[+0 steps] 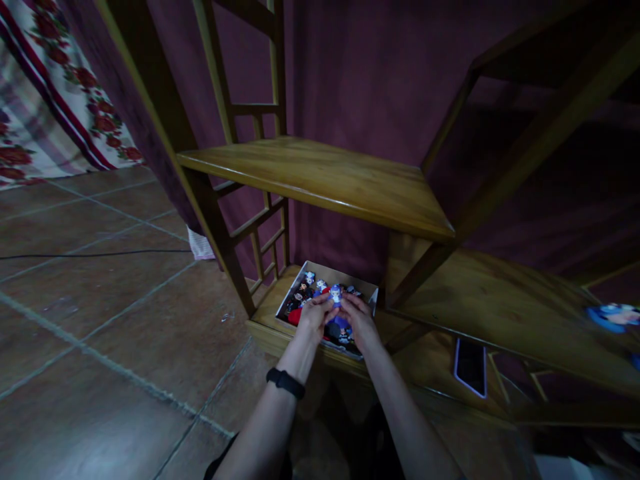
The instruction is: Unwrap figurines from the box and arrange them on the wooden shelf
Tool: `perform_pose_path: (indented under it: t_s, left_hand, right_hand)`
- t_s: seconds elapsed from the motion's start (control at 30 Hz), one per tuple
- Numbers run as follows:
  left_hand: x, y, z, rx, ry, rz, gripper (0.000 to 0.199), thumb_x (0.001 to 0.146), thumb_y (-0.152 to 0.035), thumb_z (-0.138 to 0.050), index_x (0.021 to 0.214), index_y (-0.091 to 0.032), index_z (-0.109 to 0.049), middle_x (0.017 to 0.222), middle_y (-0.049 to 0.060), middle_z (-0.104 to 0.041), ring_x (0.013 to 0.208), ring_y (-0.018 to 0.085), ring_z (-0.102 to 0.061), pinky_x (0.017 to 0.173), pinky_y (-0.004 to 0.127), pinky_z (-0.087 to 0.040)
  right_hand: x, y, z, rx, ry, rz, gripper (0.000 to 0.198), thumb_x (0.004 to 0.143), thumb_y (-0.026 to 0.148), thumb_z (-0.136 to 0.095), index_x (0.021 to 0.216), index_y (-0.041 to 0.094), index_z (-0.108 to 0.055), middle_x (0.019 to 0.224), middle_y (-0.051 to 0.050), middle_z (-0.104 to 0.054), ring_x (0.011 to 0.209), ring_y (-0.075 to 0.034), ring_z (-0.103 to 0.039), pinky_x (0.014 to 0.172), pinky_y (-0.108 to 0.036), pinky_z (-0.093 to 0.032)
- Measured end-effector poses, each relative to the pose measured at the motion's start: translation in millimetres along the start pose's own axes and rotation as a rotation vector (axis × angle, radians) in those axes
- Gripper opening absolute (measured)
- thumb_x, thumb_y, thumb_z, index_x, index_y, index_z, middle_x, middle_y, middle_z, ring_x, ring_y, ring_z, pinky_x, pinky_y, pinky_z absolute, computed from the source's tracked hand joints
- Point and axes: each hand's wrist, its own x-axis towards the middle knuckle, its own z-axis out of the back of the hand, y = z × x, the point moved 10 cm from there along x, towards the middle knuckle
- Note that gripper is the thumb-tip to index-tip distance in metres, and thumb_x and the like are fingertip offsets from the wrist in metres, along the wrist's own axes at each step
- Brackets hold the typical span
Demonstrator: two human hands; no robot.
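Between the fingers of both hands is a small blue-and-white figurine [336,295], held upright over a white box. My left hand [316,315] grips it from the left side, and a black band is around that wrist. From the right, my right hand [358,316] pinches the same figurine. Under my hands, the shallow white box [369,293] holds several small figurines in red, black, white and blue. My hands and the held figurine hide part of what lies in the box.
The box stands on the low shelf [267,313] of a wooden rack. Above it juts a wooden shelf board [320,175], with a lattice side at left. A purple-rimmed dark object [471,368] and a blurred blue figurine [614,316] are at right. A cable [100,254] crosses the tiled floor.
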Motion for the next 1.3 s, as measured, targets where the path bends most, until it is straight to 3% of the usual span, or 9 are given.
perform_pose_path:
  t_s: [0.37,0.63,0.9,1.3]
  left_hand:
    - [7.0,5.3,3.9,-0.021,0.026,0.059,0.012,0.071,-0.001,-0.059,0.079,-0.010,-0.061,0.063,0.004,-0.063,0.053,0.009,-0.059,0.059,0.024,-0.053]
    - [4.0,1.7,-0.1,-0.011,0.061,0.014,0.020,0.069,0.001,-0.058,0.084,-0.012,-0.064,0.069,0.004,-0.064,0.058,0.010,-0.060,0.058,0.023,-0.052]
    - [1.8,-13.1,-11.2,0.001,0.145,-0.084,0.031,0.064,0.001,-0.061,0.091,-0.015,-0.062,0.078,0.004,-0.065,0.065,0.011,-0.061,0.061,0.024,-0.052]
    - [-4.6,-31.3,-11.7,0.016,0.048,-0.333,0.028,0.056,-0.016,-0.073,0.082,-0.011,-0.063,0.068,0.004,-0.065,0.060,0.011,-0.059,0.063,0.024,-0.048]
  right_hand:
    - [0.4,13.3,-3.0,-0.145,-0.027,0.061,0.030,0.065,0.036,-0.063,0.092,0.023,-0.060,0.093,-0.002,-0.065,0.084,-0.019,-0.060,0.069,-0.031,-0.051]
    - [-3.7,19.7,-3.4,-0.179,0.000,0.121,0.028,0.068,0.030,-0.059,0.096,0.023,-0.057,0.096,-0.002,-0.063,0.089,-0.019,-0.058,0.072,-0.030,-0.048]
    - [-1.5,26.0,4.4,-0.249,-0.080,0.192,0.030,0.068,0.027,-0.059,0.097,0.024,-0.053,0.090,-0.001,-0.060,0.083,-0.017,-0.057,0.071,-0.028,-0.045]
    - [-12.1,42.2,-5.9,-0.485,-0.130,0.353,0.037,0.071,0.030,-0.057,0.107,0.025,-0.050,0.104,-0.004,-0.058,0.093,-0.018,-0.055,0.079,-0.031,-0.045]
